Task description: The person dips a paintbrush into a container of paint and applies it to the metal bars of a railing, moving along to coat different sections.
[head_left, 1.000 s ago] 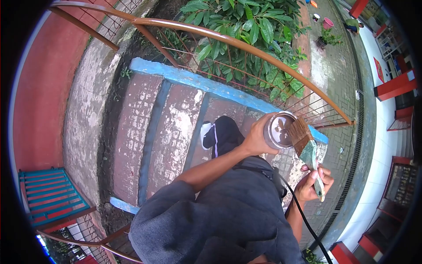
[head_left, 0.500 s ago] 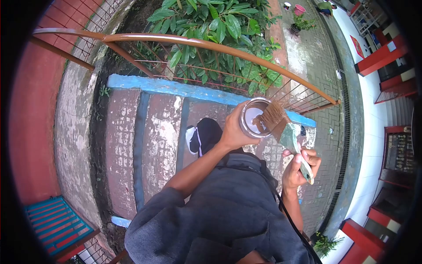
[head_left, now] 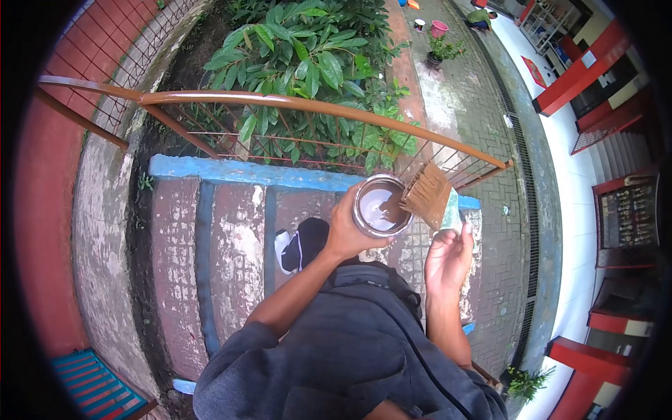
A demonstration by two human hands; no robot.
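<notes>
Clock directions are taken from the can.

Item 1. Open can point(head_left: 384, 234), metal-looking, with brown liquid point(head_left: 371, 204) inside; at the centre, held above the steps point(head_left: 238, 245). Left hand point(head_left: 346, 227) at 8 o'clock, fingers clamped around the outer wall. Handling, as judged: moderately heavy, rigid, liable to slosh, slippery wherever the wall is wet; best gripped around the wall, below the rim, and kept level.

Item 2. Wide brush point(head_left: 428, 196), brown bristles, worn greenish-white neck; at 3 o'clock, bristles beside the can's rim, contact unclear. Right hand point(head_left: 446, 262) between 4 and 5 o'clock, fingers closed on the brush, thumb raised against it; the handle's lower end is hidden. Handling, as judged: light, stiff in the handle, flexible in the bristles; best gripped at the handle, just below the neck.

Item 3. Brown handrail point(head_left: 336, 110), arching from 10 to 2 o'clock; leafy foliage point(head_left: 315, 63) beyond, at 11.

Item 4. Pink bucket point(head_left: 439, 29) and potted plant point(head_left: 446, 47), between 12 and 1; a crouching person point(head_left: 481, 19), at 1, well apart.

Item 5. Teal slatted bench point(head_left: 94, 385), at 8, well apart.
</notes>
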